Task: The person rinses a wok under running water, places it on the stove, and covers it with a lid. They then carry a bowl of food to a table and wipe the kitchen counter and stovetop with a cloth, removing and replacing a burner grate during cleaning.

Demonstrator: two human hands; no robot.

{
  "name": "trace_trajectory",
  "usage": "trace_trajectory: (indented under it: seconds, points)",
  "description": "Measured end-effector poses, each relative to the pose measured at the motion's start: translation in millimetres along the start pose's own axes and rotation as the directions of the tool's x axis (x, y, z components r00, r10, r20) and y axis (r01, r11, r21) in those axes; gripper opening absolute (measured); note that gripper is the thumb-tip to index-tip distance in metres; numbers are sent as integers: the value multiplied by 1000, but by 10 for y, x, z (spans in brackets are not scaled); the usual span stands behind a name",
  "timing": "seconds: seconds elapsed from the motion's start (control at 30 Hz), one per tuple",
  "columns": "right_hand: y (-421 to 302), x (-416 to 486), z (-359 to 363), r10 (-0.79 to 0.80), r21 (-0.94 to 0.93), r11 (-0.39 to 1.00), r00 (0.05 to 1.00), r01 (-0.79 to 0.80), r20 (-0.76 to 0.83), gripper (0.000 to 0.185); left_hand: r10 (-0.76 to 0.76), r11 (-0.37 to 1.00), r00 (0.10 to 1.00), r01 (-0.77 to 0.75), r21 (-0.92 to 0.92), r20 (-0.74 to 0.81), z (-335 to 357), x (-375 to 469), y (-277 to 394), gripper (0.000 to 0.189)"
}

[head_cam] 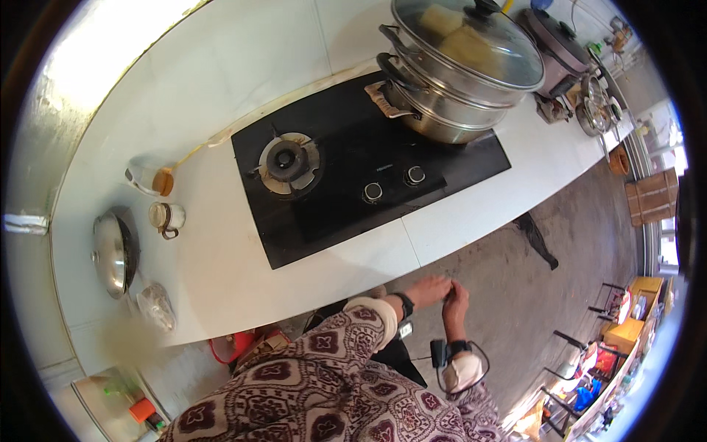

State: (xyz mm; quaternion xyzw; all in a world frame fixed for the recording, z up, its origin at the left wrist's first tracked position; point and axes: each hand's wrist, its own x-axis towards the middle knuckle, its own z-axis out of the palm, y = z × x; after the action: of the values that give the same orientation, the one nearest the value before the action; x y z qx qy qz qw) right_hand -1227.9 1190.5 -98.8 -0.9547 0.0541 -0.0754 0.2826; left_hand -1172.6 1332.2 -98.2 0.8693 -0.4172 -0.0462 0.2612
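My left hand (428, 291) and my right hand (455, 309) meet fingertip to fingertip, in front of the counter's front edge and above the floor. Both are slightly blurred, and whether anything small is between the fingers cannot be made out. A dark band circles each wrist; the right one carries a small black device (440, 353) with a looped cable. Beyond the hands lies a black glass gas cooktop (337, 221) with a bare burner (287, 163) at left and two knobs. On its right side stands a stacked metal steamer (453, 110) under a glass lid (497, 50), with pale yellow food showing through.
On the white counter (215, 287) at left are a glass jar (167, 216), a jug (149, 179), a lidded wok (113, 254) and a plastic bag (156, 306). An electric cooker (552, 50) and metal bowls (592, 113) stand far right. Dark cloth (536, 240) lies on the floor.
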Motion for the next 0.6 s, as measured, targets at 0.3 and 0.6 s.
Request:
trace_trajectory:
  seconds: [0.3, 0.6]
  points:
    - [-811, 328, -694, -124, 256, 959, 992, 126, -24, 30, 11, 988, 961, -53, -146, -278, -963, -181, 88, 37]
    - [-2157, 916, 191, -577, 274, 810, 789, 519, 212, 44, -444, 822, 786, 548, 154, -430, -1781, -1303, -476, 51]
